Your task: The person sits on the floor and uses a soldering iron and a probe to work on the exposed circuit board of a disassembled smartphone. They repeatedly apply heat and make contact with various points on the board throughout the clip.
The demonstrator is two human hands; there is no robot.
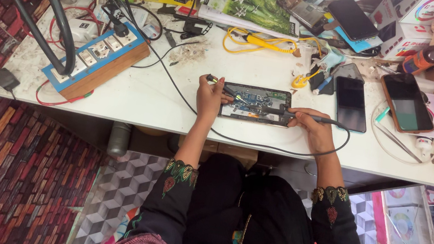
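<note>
An opened phone point(256, 104) lay flat near the front edge of a white, scuffed worktable point(162, 102), its back removed so that a dark rectangular frame showed green circuit board and small metal parts inside. The left hand point(210, 96) rested at the phone's nine o'clock edge, fingers pinched around a slim dark tweezers-like tool point(222, 87) whose tip reached in over the board toward three o'clock. The right hand point(311, 125) sat at the phone's four o'clock corner, fingers closed in a pen grip on a thin black soldering iron point(310, 117); its tip lay over the phone's right end, and its smooth black cord point(260, 145) looped along the table's front edge.

At ten o'clock from the phone stood a boxy wooden power strip point(100, 60) with a blue top and white sockets, thick black cables rising from it. At three o'clock lay a glossy black phone point(351, 103), face up, and farther out another phone in a brown case point(407, 103). At twelve o'clock a yellow coiled wire point(255, 42) curled on the table. Both sleeves were black with embroidered cuffs.
</note>
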